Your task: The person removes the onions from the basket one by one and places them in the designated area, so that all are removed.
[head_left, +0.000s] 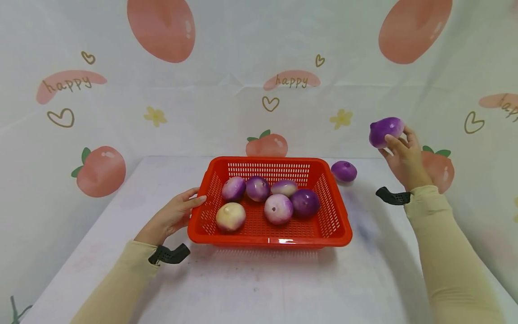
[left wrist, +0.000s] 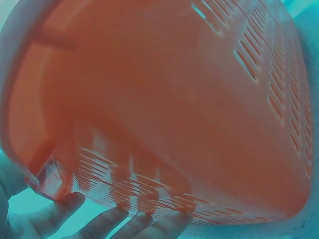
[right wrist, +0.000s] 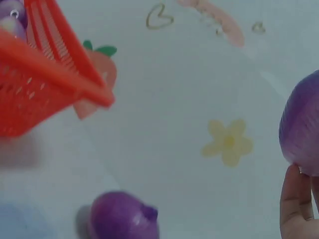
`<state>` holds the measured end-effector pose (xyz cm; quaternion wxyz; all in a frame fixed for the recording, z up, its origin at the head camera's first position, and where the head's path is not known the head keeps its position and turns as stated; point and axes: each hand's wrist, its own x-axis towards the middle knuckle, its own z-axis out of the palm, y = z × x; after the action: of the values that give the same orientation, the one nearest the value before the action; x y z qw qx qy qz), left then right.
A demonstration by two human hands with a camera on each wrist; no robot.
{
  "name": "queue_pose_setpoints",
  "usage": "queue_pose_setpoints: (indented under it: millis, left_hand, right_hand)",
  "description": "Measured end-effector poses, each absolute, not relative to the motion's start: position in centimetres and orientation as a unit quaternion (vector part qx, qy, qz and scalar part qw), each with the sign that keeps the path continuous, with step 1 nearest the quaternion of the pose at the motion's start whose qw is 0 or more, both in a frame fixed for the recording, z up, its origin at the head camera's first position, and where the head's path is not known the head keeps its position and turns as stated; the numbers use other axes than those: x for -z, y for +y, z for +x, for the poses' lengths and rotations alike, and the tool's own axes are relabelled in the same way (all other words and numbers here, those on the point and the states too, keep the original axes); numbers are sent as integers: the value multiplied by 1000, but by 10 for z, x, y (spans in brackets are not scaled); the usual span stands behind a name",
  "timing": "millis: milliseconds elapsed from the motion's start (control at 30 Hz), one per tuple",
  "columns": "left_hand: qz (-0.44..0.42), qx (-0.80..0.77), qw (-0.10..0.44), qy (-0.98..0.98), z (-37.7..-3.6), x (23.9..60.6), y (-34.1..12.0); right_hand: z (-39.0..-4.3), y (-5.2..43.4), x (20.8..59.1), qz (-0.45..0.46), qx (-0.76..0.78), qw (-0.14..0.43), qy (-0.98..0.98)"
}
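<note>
My right hand (head_left: 406, 159) holds a purple onion (head_left: 386, 132) up in the air, right of the red plastic basket (head_left: 269, 241). In the right wrist view that onion (right wrist: 304, 124) shows at the right edge, with fingers (right wrist: 294, 194) beneath it. My left hand (head_left: 176, 216) grips the basket's left side, thumb at the rim; its fingertips touch the slotted wall (left wrist: 94, 174) in the left wrist view. Inside the basket lie several purple and whitish onions, among them a pale one (head_left: 230, 217) and a dark purple one (head_left: 305, 203).
Another purple onion (head_left: 344, 171) rests on the white table (head_left: 251, 288), just right of the basket's back corner. Behind the table hangs a white cloth (head_left: 214, 117) printed with fruit, hearts and flowers.
</note>
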<state>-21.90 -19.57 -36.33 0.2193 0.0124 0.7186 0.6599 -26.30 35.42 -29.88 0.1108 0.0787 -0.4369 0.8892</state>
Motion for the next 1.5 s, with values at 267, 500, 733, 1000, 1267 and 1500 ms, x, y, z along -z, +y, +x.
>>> queue_pose_setpoints:
  millis: [267, 500, 733, 1000, 1267, 1500]
  left_hand:
    - [12, -660, 220, 718, -219, 362, -196]
    - [2, -655, 219, 723, -220, 364, -196]
    - [5, -656, 219, 722, -221, 364, -198]
    - [4, -655, 219, 723, -220, 363, -196]
    - [5, -654, 218, 725, -219, 363, -196]
    - [6, -652, 220, 725, -220, 362, -196]
  right_hand:
    - [-269, 378, 331, 25, -908, 70, -412]
    - [-276, 389, 353, -25, -906, 93, -413]
    - [-278, 391, 374, -96, -866, 68, -486]
    - [-281, 390, 393, -130, -777, 99, -608]
    - [-287, 387, 406, -197, -577, 100, -786]
    - [-288, 383, 412, -211, -523, 95, -820]
